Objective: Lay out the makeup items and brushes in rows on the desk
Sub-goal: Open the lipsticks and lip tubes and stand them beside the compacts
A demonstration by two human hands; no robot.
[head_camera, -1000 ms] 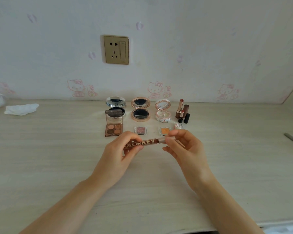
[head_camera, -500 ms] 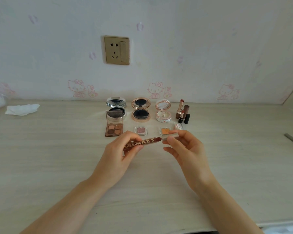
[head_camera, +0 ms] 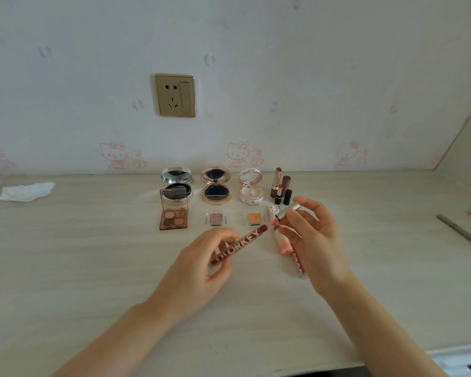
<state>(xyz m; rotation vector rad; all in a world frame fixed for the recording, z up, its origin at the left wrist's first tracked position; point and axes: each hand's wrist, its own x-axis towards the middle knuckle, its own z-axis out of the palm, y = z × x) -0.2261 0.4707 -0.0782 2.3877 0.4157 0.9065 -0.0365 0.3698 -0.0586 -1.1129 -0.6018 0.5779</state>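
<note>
My left hand [head_camera: 201, 268] grips a brown lip-gloss tube [head_camera: 242, 243] with white lettering, tilted up to the right. My right hand [head_camera: 316, 240] pinches its silver cap [head_camera: 288, 212], pulled a little off the tube so a pink wand shows between them. Behind, on the desk [head_camera: 93, 254], stand three open round compacts [head_camera: 216, 185] in a row, with an eyeshadow palette [head_camera: 173, 214] and two small single shadows [head_camera: 216, 218] in front. Lipsticks [head_camera: 280, 186] stand to the right. Two more pink tubes [head_camera: 283, 244] lie under my right hand.
A crumpled white tissue [head_camera: 26, 191] lies at the far left of the desk. A thin grey stick [head_camera: 462, 235] lies near the right edge. A gold wall socket [head_camera: 175, 95] sits above the compacts. The desk's front edge runs along the bottom right.
My right hand has pulled the cap off the tube up and to the right, baring the wand. The tube has tilted from level to slanted. Two tubes under the right hand have come into view.
</note>
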